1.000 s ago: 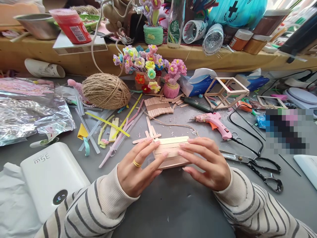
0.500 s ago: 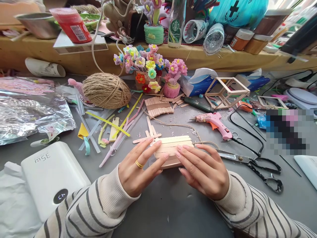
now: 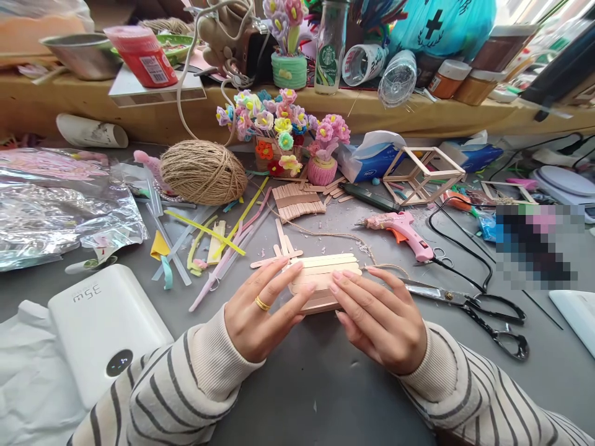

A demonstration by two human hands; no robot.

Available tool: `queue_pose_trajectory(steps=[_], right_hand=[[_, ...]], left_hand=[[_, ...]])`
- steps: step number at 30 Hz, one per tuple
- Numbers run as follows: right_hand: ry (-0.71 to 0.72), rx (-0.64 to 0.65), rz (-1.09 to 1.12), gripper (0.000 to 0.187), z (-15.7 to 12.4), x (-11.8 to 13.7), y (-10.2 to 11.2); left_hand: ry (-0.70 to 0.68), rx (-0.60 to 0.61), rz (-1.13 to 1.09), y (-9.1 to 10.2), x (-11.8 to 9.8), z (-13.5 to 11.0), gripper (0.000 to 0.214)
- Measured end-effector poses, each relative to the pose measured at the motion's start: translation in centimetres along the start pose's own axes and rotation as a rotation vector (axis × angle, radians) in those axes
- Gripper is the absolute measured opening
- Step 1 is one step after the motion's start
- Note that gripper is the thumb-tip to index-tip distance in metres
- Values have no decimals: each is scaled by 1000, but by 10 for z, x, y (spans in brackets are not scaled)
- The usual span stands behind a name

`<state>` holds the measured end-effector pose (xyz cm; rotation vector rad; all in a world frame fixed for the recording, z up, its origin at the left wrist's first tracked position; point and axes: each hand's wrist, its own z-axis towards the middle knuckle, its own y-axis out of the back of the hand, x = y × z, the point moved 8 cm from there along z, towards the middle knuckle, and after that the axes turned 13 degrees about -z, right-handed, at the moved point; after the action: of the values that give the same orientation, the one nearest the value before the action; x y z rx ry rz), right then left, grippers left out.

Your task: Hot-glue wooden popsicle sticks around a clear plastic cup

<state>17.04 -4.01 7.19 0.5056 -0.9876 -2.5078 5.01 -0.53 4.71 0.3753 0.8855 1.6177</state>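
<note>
A small panel of wooden craft sticks [image 3: 325, 272] lies on the grey table in front of me. My left hand [image 3: 263, 310], with a gold ring, presses its fingers on the panel's left end. My right hand [image 3: 379, 316] lays its fingers on the panel's right part. Both hands hold the stick panel between them. A pink glue gun [image 3: 402, 228] lies just beyond the right hand, and black-handled scissors [image 3: 469, 306] lie to its right.
A ball of twine [image 3: 203, 172], loose sticks [image 3: 297, 201], pipe-cleaner flowers [image 3: 283, 127] and a stick cube frame [image 3: 421, 173] lie behind. A white power bank [image 3: 106, 325] sits at the left, foil bags [image 3: 56, 210] beyond it. A cluttered wooden shelf [image 3: 325, 102] runs along the back.
My right hand has slid leftward along the stick panel, exposing its right end and a twine loop. The left hand has barely moved.
</note>
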Motion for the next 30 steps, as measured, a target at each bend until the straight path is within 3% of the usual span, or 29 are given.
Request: queue_pose_trajectory(steps=[7, 17, 24, 27, 30], right_hand=[[101, -24, 45, 27, -3, 25, 3], [-14, -8, 32, 31, -5, 17, -2], [7, 15, 34, 33, -4, 19, -4], [-4, 14, 19, 34, -6, 18, -5], [-10, 17, 14, 35, -7, 19, -7]], left_hand=[[-1, -43, 29, 0, 0, -1, 29], [21, -5, -14, 0, 0, -1, 34], [206, 13, -237, 1, 14, 1, 45], [340, 7, -268, -1, 22, -1, 57], [384, -4, -297, -3, 25, -2, 56]])
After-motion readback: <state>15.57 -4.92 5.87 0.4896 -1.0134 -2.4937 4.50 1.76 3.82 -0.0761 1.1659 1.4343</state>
